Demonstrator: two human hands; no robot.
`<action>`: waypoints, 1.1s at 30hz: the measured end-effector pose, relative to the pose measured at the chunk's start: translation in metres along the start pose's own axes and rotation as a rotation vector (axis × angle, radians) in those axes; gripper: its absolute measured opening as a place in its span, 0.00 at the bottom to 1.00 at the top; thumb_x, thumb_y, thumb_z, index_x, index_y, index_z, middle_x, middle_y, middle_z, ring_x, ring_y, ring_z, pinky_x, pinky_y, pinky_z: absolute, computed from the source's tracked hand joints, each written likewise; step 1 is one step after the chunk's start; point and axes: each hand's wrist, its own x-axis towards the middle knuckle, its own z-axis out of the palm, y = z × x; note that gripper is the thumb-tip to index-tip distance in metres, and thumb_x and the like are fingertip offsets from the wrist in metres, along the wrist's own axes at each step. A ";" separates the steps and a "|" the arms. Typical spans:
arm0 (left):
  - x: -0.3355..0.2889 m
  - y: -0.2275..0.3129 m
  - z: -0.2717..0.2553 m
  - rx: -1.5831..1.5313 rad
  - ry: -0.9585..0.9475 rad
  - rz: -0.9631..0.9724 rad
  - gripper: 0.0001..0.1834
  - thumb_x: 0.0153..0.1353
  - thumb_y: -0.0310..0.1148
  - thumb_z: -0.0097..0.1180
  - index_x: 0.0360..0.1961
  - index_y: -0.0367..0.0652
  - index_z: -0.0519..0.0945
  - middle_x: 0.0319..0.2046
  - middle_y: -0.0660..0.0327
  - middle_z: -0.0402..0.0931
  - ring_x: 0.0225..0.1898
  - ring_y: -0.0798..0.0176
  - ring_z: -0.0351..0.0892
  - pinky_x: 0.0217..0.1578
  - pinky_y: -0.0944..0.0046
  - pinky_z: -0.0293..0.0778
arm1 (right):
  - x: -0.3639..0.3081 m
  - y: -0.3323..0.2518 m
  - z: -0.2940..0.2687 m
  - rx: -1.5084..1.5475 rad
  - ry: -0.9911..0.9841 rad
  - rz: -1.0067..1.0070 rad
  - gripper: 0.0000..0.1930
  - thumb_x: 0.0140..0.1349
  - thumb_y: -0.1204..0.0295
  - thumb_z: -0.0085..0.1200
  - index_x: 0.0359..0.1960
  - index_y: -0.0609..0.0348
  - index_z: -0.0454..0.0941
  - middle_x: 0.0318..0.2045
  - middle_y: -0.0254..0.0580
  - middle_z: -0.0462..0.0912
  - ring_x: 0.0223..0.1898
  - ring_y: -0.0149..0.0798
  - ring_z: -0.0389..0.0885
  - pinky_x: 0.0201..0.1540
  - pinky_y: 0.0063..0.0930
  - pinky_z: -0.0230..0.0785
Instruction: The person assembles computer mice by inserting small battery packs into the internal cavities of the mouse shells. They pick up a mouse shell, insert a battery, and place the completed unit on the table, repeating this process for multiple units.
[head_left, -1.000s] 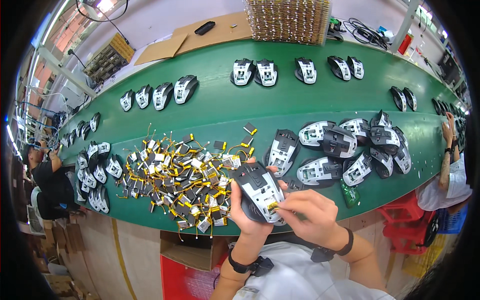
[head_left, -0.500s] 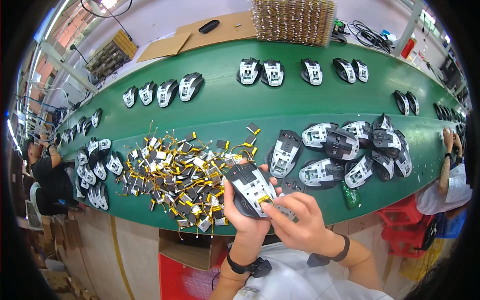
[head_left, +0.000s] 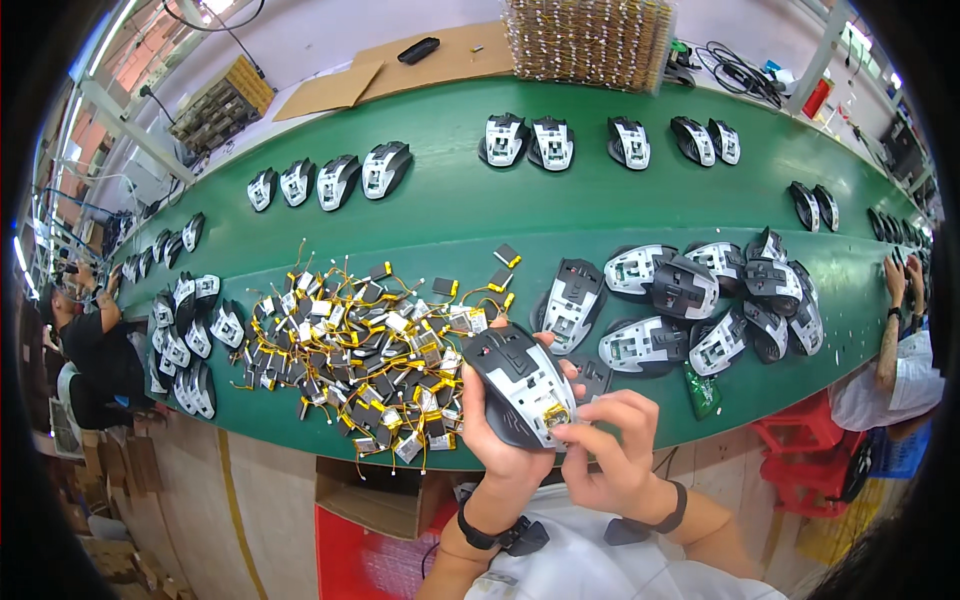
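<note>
My left hand grips a black and grey computer mouse shell, tilted and held above the near edge of the green belt. My right hand pinches a small yellow-wrapped battery part at the shell's near end. Just left of my hands lies a heap of small black batteries with yellow tape and wires. To the right sits a cluster of open mouse shells.
Rows of mouse shells line the belt's far side and left end. A stack of trays and cardboard stand behind. Other people sit at the left and right. A cardboard box is below the belt.
The mouse shell in my left hand has tipped slightly and my right fingers have shifted along its near end. The view has moved a little.
</note>
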 end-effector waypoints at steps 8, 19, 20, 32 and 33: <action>0.001 0.006 -0.003 -0.058 -0.018 -0.068 0.31 0.71 0.58 0.31 0.65 0.52 0.65 0.52 0.47 0.71 0.41 0.48 0.76 0.37 0.49 0.82 | -0.007 0.003 0.007 -0.080 -0.039 -0.146 0.22 0.41 0.82 0.55 0.41 0.52 0.84 0.47 0.32 0.80 0.46 0.42 0.73 0.45 0.32 0.68; -0.003 -0.005 -0.004 -0.004 -0.082 -0.058 0.31 0.72 0.57 0.32 0.69 0.52 0.60 0.54 0.48 0.70 0.44 0.46 0.78 0.42 0.48 0.80 | -0.004 0.008 0.005 0.022 0.028 0.032 0.15 0.41 0.84 0.55 0.33 0.56 0.80 0.44 0.43 0.76 0.44 0.48 0.74 0.47 0.37 0.69; -0.002 -0.005 -0.006 0.008 -0.095 -0.053 0.31 0.72 0.57 0.32 0.69 0.52 0.60 0.54 0.47 0.70 0.44 0.45 0.78 0.42 0.48 0.79 | -0.001 0.008 0.001 0.127 -0.013 0.075 0.15 0.42 0.83 0.55 0.35 0.57 0.80 0.45 0.45 0.76 0.45 0.48 0.74 0.48 0.37 0.69; 0.009 -0.016 0.003 0.520 -0.279 0.270 0.35 0.71 0.58 0.35 0.71 0.49 0.54 0.63 0.47 0.63 0.62 0.51 0.67 0.63 0.52 0.64 | 0.065 0.031 -0.044 0.462 -0.435 0.196 0.40 0.56 0.63 0.68 0.67 0.66 0.63 0.62 0.58 0.70 0.61 0.54 0.74 0.60 0.39 0.68; 0.012 -0.015 0.010 0.578 -0.277 0.269 0.35 0.72 0.57 0.35 0.71 0.47 0.53 0.64 0.47 0.63 0.62 0.51 0.67 0.63 0.51 0.63 | 0.073 0.034 -0.051 0.483 -0.481 0.253 0.40 0.56 0.63 0.68 0.66 0.67 0.63 0.62 0.59 0.70 0.60 0.54 0.75 0.60 0.38 0.69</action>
